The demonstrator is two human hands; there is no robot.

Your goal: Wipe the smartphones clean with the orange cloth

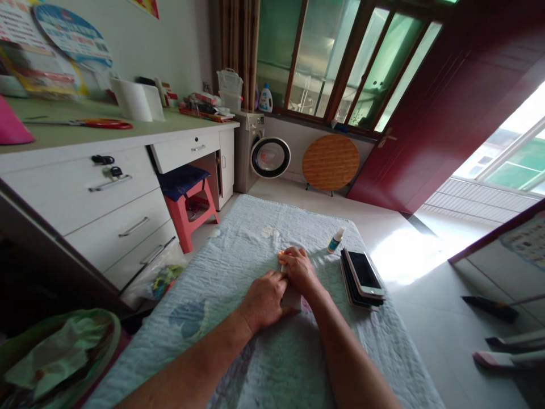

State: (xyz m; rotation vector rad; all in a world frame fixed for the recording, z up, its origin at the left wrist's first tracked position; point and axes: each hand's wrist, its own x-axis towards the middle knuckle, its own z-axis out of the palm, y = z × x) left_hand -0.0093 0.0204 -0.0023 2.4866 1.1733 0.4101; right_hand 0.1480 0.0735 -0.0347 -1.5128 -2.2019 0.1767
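Observation:
Both my hands rest together in the middle of a table covered with a pale quilted cloth (238, 250). My left hand (264, 300) is curled, fingers bent down onto a flat pale object (293, 297), probably a phone, which lies mostly hidden under both hands. My right hand (298, 267) lies over the far end of that object, fingers closed on a small orange-tipped thing (281, 254) too small to name. A stack of phones (363, 277) lies to the right of my right hand. A small blue-and-white dropper bottle (335, 241) stands just beyond the stack.
A white desk with drawers (97, 187) runs along the left, scissors (91, 123) and a paper roll (131, 99) on top, a red stool (187, 199) beneath. A green-bagged bin (59, 352) is at the lower left. Farther back stand a washing machine (264, 154), a round wooden tabletop (330, 162) and a dark red door (438, 108).

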